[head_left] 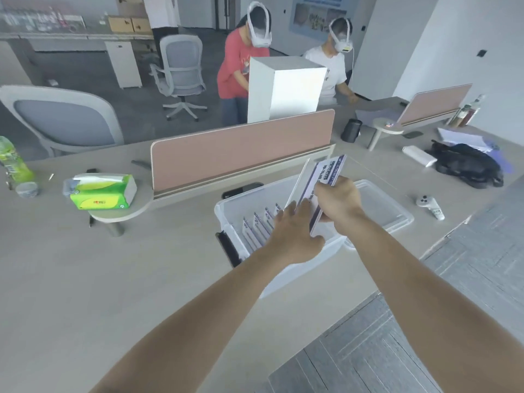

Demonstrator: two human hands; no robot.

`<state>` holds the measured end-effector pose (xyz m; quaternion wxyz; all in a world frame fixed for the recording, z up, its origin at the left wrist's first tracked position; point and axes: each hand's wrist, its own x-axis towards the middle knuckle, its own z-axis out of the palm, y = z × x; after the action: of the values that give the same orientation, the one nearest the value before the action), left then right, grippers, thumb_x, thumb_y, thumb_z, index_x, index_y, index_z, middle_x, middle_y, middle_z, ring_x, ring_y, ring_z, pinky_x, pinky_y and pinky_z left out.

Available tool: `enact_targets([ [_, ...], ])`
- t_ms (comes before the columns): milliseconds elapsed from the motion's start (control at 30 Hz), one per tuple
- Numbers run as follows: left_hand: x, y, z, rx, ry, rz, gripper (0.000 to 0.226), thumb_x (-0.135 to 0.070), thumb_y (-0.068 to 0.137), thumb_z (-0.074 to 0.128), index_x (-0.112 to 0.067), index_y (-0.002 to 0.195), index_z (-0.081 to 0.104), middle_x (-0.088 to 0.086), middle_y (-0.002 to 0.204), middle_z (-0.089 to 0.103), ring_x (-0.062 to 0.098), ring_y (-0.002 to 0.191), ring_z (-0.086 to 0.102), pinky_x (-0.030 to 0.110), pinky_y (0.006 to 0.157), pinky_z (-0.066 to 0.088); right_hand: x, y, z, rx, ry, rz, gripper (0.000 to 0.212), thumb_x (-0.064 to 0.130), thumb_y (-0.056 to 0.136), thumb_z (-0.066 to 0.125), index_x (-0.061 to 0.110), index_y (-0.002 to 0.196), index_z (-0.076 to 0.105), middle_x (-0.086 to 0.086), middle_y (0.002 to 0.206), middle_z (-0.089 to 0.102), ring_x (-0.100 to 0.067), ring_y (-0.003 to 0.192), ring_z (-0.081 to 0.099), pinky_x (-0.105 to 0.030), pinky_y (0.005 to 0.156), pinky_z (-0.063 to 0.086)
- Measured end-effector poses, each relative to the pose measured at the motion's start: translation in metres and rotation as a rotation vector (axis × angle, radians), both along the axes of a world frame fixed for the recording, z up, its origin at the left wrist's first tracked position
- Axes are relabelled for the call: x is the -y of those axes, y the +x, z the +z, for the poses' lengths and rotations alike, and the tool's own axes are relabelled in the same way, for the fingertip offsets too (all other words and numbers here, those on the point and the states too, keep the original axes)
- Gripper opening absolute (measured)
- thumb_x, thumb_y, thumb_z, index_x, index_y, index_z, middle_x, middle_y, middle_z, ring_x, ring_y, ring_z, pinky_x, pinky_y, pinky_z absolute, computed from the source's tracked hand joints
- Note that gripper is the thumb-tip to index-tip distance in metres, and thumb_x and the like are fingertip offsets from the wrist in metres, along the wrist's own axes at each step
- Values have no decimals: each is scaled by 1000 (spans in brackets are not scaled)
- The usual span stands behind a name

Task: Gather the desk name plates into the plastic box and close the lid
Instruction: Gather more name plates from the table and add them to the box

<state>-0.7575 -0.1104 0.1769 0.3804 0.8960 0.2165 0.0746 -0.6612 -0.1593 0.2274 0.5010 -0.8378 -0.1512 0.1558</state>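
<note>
A clear plastic box [226, 207] stands on the desk with several name plates [256, 226] upright in a row inside it. My right hand [338, 198] grips a clear acrylic name plate [323, 177] with a white and purple printed card, tilted above the box. My left hand [293, 232] reaches over the box, fingers spread, touching the lower edge of that plate and the plates in the row. The clear lid [382, 205] lies flat on the desk just right of the box. A black latch [226, 248] hangs on the box's near left end.
A pink desk divider [241, 148] runs behind the box. Green tissue pack [103, 191] and green bottle [12, 163] at left. White controller [429, 205], black bag [465, 164] at right. Two people with headsets work behind the divider. The desk edge drops to the floor at lower right.
</note>
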Motion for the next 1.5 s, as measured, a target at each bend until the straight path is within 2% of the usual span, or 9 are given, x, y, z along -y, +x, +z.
enact_targets([
  [233,42,97,-34,65,195,139,75,7,75,38,0,147,20,13,138,44,30,131,37,48,116,16,27,86,-9,-117,53,93,25,10,74,46,10,85,68,-8,79,71,-27,61,70,-41,50,61],
  [467,73,148,-38,67,227,240,77,8,80,40,2,151,12,11,151,31,26,139,29,44,120,8,32,153,-8,-215,36,179,17,23,87,47,14,79,58,-10,82,69,-29,69,72,-45,50,61],
  [700,60,184,-56,5,-22,405,63,-23,86,45,-22,143,19,12,144,28,37,136,22,48,113,25,3,195,-31,-109,-112,293,14,13,86,45,7,80,56,-8,66,60,-19,37,62,-29,31,49],
  [800,41,199,-57,-3,-224,496,92,-52,78,57,-26,151,7,13,155,8,30,144,7,47,116,19,-19,213,-44,-100,-156,352,9,15,80,47,10,80,54,-8,63,54,-23,42,65,-51,48,59],
  [900,4,212,-59,110,-587,561,113,-53,61,64,-20,153,7,8,150,24,27,144,18,44,112,26,-44,230,-52,-37,-245,411,12,23,72,48,15,81,52,-10,68,51,-28,55,68,-60,58,58],
  [1033,-33,221,-67,128,-761,593,95,-43,64,81,-21,140,29,-5,116,38,18,114,47,33,86,44,-81,245,-57,43,-341,514,14,29,74,47,18,68,42,1,52,39,-23,44,49,-60,74,58],
  [1200,-57,235,-73,214,-888,621,56,-24,82,77,-32,106,27,-18,83,39,2,74,47,19,56,31,-112,263,-62,-111,-378,677,83,80,78,31,7,95,68,-8,79,75,-27,66,75,-44,72,62],
  [1333,-65,238,-74,283,-956,636,44,-25,79,79,-33,109,47,-14,96,58,6,95,61,20,74,43,-126,283,-68,-132,-339,769,96,90,74,24,14,118,64,-13,98,71,-26,63,75,-41,64,63],
  [1500,-54,251,-63,380,-1020,684,62,-20,85,71,-26,135,35,-14,99,54,2,93,54,29,91,35,-136,298,-69,-34,-257,937,83,77,88,30,5,116,60,-13,97,66,-30,85,68,-53,90,55],
])
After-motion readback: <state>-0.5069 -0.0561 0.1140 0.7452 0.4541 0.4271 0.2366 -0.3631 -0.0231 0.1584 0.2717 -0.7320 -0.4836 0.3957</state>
